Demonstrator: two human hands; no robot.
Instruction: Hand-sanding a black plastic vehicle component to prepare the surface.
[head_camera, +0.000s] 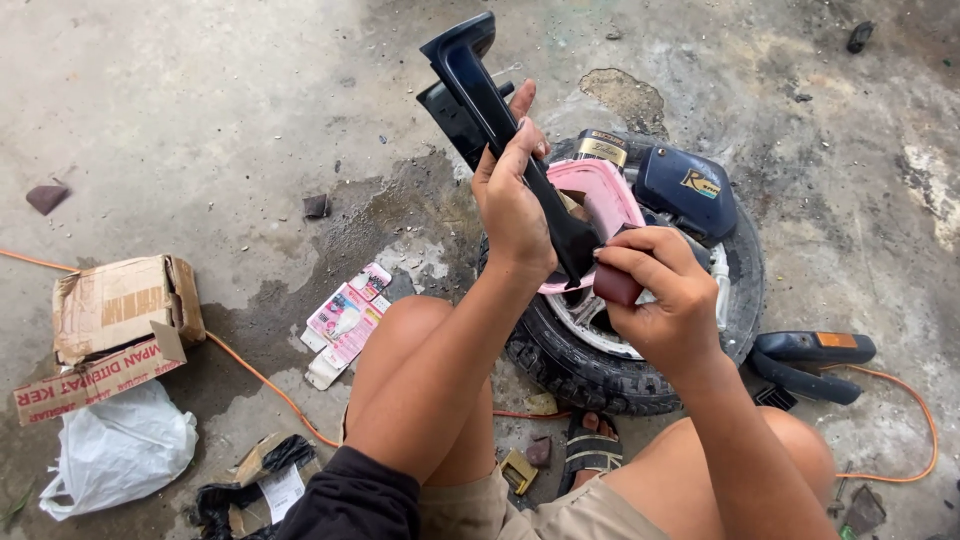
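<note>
The left hand (512, 205) holds a long dark blue plastic motorbike panel (490, 110) up in the air, fingers wrapped tight around its middle. The right hand (665, 295) pinches a small dark red block (616, 285), maybe a sanding block, and presses it against the low tip of the panel.

Right under the hands, a motorbike wheel with a black tyre (590, 370) lies flat on the concrete floor (200, 120). It works like a tray: a pink plastic tub (605, 195) sits in its middle, and a blue motorbike cover (688, 188) and a small tin can (602, 147) rest on its far side. What is inside the tub is hard to see.

To the right of the wheel lies another dark blue part with an orange light (812, 357). To the left of the wheel lies a pink and white packet (345, 320). Farther left sits a torn cardboard box (115, 320), open, and a white plastic bag (118, 450) is just in front of it. An orange cable (265, 380) runs along the floor from the box to the wheel.
</note>
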